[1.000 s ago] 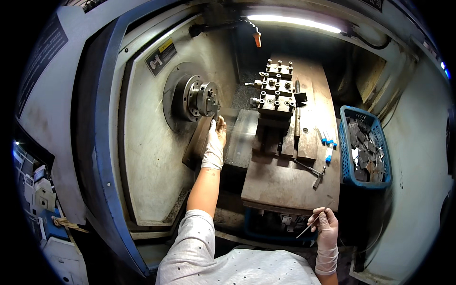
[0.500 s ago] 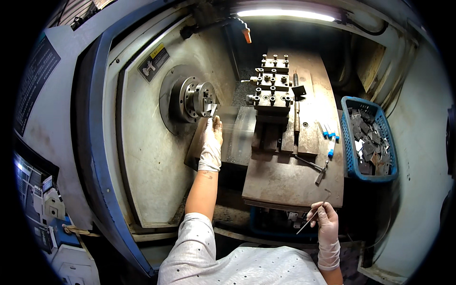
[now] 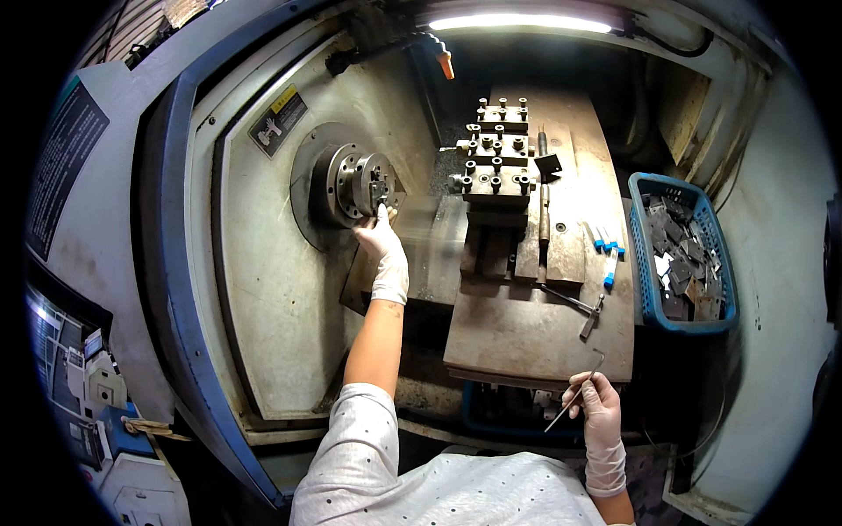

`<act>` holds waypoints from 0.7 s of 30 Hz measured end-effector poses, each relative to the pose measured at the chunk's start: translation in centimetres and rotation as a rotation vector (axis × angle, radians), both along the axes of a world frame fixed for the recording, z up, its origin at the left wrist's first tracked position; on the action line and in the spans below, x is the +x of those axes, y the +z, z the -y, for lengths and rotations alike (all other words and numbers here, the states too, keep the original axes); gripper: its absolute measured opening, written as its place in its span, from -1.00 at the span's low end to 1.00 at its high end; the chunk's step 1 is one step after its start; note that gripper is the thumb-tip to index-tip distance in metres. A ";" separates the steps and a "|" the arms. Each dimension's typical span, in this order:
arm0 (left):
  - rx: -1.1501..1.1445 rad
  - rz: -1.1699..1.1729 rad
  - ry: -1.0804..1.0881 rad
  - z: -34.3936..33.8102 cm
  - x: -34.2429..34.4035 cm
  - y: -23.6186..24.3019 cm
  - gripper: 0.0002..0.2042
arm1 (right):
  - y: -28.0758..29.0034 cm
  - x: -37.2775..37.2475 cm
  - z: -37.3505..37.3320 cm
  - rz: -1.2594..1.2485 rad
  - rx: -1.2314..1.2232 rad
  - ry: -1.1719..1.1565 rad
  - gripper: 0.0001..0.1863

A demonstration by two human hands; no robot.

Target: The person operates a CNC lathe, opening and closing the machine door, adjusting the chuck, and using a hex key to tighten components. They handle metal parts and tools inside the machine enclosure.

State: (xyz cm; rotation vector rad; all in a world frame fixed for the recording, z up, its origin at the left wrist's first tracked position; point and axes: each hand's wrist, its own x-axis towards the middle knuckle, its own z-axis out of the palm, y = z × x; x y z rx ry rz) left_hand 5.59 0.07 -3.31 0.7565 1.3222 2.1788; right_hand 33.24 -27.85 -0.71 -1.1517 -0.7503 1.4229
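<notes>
Head view shows the white-gloved left hand (image 3: 383, 243) with fingers close together at the face of the round grey steel chuck (image 3: 361, 186), which lies just beyond the fingertips; whether they hold anything, one cannot tell. The white-gloved right hand (image 3: 602, 412) is closed on the thin bent grey metal rod (image 3: 559, 415); its straight end extends lower left of this grip, its hooked end above.
</notes>
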 end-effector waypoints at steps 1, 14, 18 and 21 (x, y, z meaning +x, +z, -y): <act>-0.039 -0.098 0.086 -0.5 -0.6 -0.9 -0.80 | 0.0 0.0 0.1 -0.002 0.002 0.003 -0.82; -0.239 -0.826 0.322 3.1 -1.2 2.4 -0.39 | 2.2 -4.1 -4.0 -0.041 0.115 0.262 -0.83; -0.116 -1.433 0.308 2.7 -3.5 4.5 -0.26 | 2.9 -10.3 -10.9 -0.028 0.207 0.468 -0.77; -0.115 -1.408 0.081 1.3 -4.3 5.3 -0.29 | 1.4 -15.5 -17.2 0.218 0.322 0.417 -0.78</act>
